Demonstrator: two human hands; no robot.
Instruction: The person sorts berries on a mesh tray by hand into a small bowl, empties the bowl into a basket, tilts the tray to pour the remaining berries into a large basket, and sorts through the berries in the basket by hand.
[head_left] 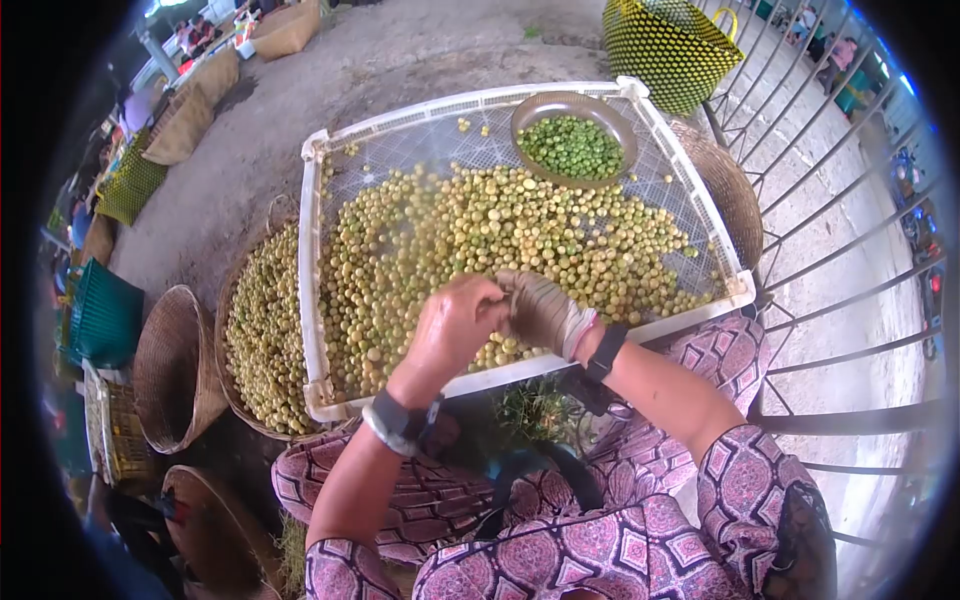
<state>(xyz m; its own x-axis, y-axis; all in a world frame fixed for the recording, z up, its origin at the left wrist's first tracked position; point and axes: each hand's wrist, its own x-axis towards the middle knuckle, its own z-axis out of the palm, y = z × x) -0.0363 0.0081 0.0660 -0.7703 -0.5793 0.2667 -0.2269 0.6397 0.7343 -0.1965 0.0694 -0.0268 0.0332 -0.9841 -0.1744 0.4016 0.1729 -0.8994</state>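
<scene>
My left hand (455, 322), bare, and my right hand (543, 312), in a thin soiled glove, meet above the near edge of a white mesh tray (470, 383). Both have their fingers curled and pressed together at the tips. Whatever is between them is too small or hidden to make out. Beneath and beyond the hands, small round yellow-green fruits (490, 215) spread thickly over the mesh. A metal bowl (523, 142) at the tray's far right corner holds small bright green fruits (570, 147).
Left of the tray stands a wicker basket heaped with similar fruits (265, 335). Beside it are a tilted wicker basket (170, 365) and a green basket (105, 315). A black-and-yellow woven bag (670, 55) stands behind the tray. Metal railings (850, 230) run along the right.
</scene>
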